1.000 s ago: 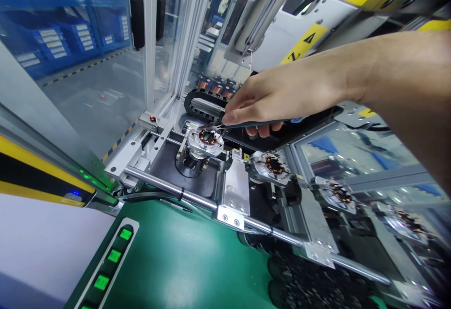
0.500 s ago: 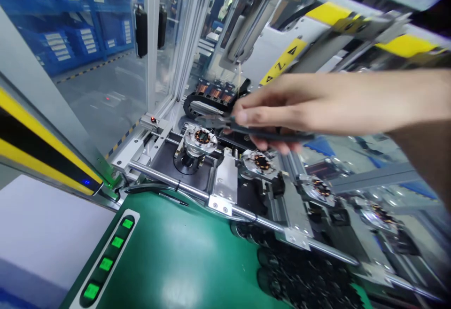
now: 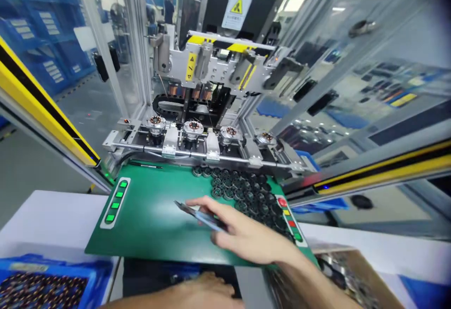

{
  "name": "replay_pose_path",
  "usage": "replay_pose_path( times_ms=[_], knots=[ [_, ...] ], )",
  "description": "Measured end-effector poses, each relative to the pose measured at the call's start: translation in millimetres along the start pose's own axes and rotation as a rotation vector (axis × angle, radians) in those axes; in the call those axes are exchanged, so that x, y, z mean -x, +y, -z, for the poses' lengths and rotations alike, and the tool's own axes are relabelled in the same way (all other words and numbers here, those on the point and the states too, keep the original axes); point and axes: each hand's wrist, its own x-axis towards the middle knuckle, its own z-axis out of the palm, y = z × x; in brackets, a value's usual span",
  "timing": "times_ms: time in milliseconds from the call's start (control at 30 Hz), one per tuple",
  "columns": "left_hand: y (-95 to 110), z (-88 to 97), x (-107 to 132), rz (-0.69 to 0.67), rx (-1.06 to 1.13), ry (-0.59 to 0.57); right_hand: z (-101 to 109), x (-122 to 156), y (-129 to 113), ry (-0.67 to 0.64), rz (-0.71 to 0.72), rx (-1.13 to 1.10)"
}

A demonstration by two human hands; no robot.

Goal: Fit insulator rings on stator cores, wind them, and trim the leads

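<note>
My right hand (image 3: 246, 238) hovers low over the green mat (image 3: 155, 215), its fingers pinched on a pair of tweezers (image 3: 197, 214) that point left. My left hand (image 3: 200, 294) lies at the bottom edge below the mat; its fingers are blurred and partly cut off. Behind the mat, several metal fixtures stand in a row in the machine, each carrying a copper-wound stator: one at the left (image 3: 155, 121), one beside it (image 3: 193, 127), another further right (image 3: 230, 132). A heap of black round parts (image 3: 246, 190) covers the far right of the mat, just beyond my right hand.
A strip of green buttons (image 3: 116, 198) runs along the mat's left edge; red, yellow and green buttons (image 3: 289, 219) line its right edge. A blue crate of wound parts (image 3: 42, 285) sits bottom left, a cardboard box (image 3: 347, 271) bottom right. Yellow-black guard bars (image 3: 45, 104) flank the machine opening.
My right hand has drawn back out of the machine with the tweezers, from the leftmost stator down to the green mat. The view has pulled back, and my left hand has come into sight.
</note>
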Motion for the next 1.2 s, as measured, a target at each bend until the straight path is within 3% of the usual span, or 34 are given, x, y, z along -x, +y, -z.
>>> replay_pose_path(
  times_ms=[67, 133, 233, 300, 367, 433, 567, 633, 733, 867, 1033, 1200],
  knots=[
    [29.2, 18.0, 41.5, 0.143, -0.033, -0.008, -44.8, -2.7, 22.0, 0.130, -0.080, 0.328],
    [66.4, 59.0, 83.2, 0.262, -0.028, 0.063, -81.1, -10.8, 41.0, 0.235, -0.159, 0.569],
    [113.4, 138.7, 135.1, 0.400, -0.088, 0.440, -99.7, -19.9, 53.0, 0.289, -0.140, 0.678],
    [124.6, 191.7, 160.4, 0.475, -0.301, 0.724, -83.1, -23.1, 45.6, 0.289, -0.081, 0.724],
    [118.8, 240.8, 176.2, 0.561, -0.614, 0.848, -47.1, -31.0, 26.7, 0.296, -0.037, 0.764],
    [103.4, 284.5, 180.1, 0.709, -0.897, 0.863, -0.4, -49.6, 1.2, 0.336, -0.040, 0.807],
    [70.0, 347.3, 157.0, 0.823, -1.010, 0.847, 83.9, -110.8, -42.8, 0.448, -0.155, 0.897],
    [54.9, 364.8, 140.6, 0.865, -1.039, 0.830, 108.8, -139.6, -52.2, 0.454, -0.219, 0.933],
    [33.1, 378.6, 124.6, 0.927, -1.075, 0.807, 126.9, -169.5, -51.5, 0.397, -0.298, 0.956],
    [12.8, 390.8, 122.6, 0.978, -1.095, 0.771, 141.1, -193.0, -45.8, 0.234, -0.384, 0.930],
    [1.5, 409.3, 127.1, 0.958, -1.070, 0.650, 156.4, -216.3, -45.9, -0.049, -0.507, 0.806],
    [-16.0, 419.1, 124.7, 0.953, -1.006, 0.511, 155.0, -228.4, -40.0, -0.161, -0.569, 0.752]
  ],
)
